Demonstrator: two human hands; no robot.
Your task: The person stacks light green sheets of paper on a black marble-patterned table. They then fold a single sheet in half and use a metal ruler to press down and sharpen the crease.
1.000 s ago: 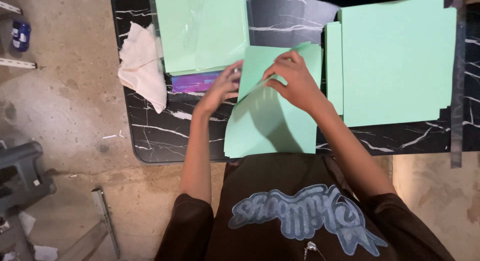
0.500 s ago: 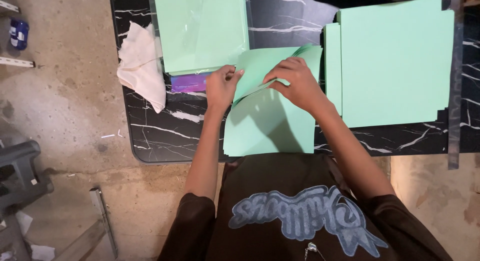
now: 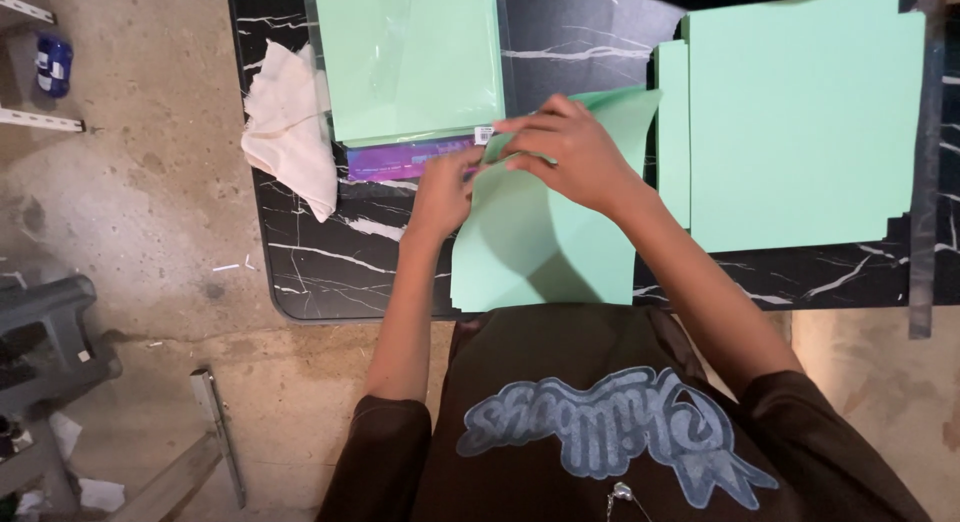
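Head view shows a black white-veined marble table. At three o'clock lies a mint-green paper stack; centrally, a mint-green paper sheet. Right hand presses its folded top corner, fingers together; left hand pinches its left edge.

Matt green paper sheet, glossy black marble-look table, soft white cloth, clear plastic-wrapped paper pack
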